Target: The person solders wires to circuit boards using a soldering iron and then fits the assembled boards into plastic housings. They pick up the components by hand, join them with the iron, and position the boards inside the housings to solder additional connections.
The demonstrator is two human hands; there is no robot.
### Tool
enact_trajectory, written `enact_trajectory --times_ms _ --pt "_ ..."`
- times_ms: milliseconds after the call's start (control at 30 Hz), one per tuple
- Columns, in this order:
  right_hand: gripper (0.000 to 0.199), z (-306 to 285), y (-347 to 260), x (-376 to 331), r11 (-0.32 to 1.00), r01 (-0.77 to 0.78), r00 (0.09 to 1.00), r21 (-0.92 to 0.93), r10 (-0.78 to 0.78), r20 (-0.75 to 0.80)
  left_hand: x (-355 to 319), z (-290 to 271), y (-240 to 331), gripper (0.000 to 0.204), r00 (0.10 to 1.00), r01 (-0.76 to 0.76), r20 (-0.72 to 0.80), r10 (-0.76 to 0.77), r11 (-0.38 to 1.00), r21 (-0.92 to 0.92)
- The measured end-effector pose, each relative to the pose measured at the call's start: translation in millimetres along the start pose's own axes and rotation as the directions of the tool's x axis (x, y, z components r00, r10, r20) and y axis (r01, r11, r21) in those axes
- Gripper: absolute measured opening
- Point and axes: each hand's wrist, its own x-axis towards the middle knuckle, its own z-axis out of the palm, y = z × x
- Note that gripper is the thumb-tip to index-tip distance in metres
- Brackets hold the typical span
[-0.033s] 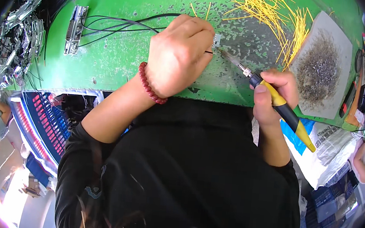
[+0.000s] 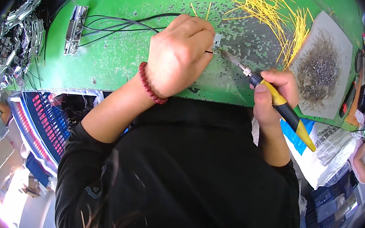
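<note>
My right hand (image 2: 277,93) is closed round the yellow and black handle of a soldering iron (image 2: 283,107). The iron slants up and left, its tip close beside the fingers of my left hand (image 2: 180,54). Those fingers are closed, and a short black wire (image 2: 208,52) sticks out from them toward the tip. A small silvery metal part (image 2: 216,41) shows just past the fingertips; the rest of it is hidden by the hand. Black cables (image 2: 125,22) run from behind my left hand to a metal connector piece (image 2: 74,29) lying at the left.
Yellow thin sticks (image 2: 267,12) lie scattered across the green worktop (image 2: 112,67). A pale board (image 2: 344,63) with a dark gritty heap is at the right. Metal parts with cables (image 2: 17,49) pile up at the far left. Below the edge stand a blue-red crate (image 2: 48,121) and white sack (image 2: 324,149).
</note>
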Motion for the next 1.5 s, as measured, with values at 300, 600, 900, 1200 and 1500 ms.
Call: enact_trajectory --times_ms 300,600,900,1200,1500 --pt "0.019 0 -3 2 0.997 -0.072 0.997 -0.034 0.073 0.035 2 -2 4 0.014 0.998 0.064 0.021 -0.063 0.998 -0.027" --pt "0.021 2 0 0 0.983 -0.04 0.997 0.18 0.051 -0.055 2 -1 3 0.013 0.999 0.049 0.007 -0.048 0.999 -0.02" --pt "0.019 1 0 1 0.989 -0.079 0.996 0.126 0.083 -0.033 3 -2 -1 0.013 0.999 0.036 0.042 -0.034 0.999 -0.037" --pt "0.019 4 -2 3 0.979 -0.098 0.995 0.179 0.099 -0.001 14 -14 2 0.01 0.976 0.091 0.204 -0.079 0.995 -0.051" --pt "0.021 4 -2 6 0.979 -0.115 0.993 0.166 0.11 0.036 18 -18 3 0.014 0.964 0.073 0.257 -0.067 0.997 -0.013"
